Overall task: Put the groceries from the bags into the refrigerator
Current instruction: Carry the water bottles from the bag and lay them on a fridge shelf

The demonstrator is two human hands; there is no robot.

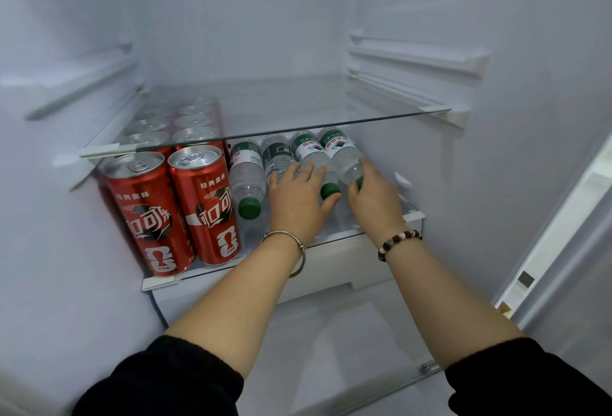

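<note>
Refrigerator open, camera looking down into it. The lower glass shelf holds the stock. Red cola cans stand upright in two rows on its left side, running back toward the rear wall. Right of the cans, four water bottles lie on their sides, side by side, green caps toward the front. First bottle lies just beside the front can. Left hand is palm down, fingers straight and spread, resting across the second bottle and the third bottle, thumb against the third's green cap; relaxed, not gripping. Right hand has its fingers curled round the neck of the fourth bottle, grasping it at the cap end, a bit of green showing between thumb and fingers. This bottle is the rightmost in the row and touches the third along its side. The upper glass shelf sits above, rear can tops visible through it. A white drawer front sits under the lower shelf. Metal bangle on the left wrist, bead bracelet on the right, black sleeves pushed up the forearms.
</note>
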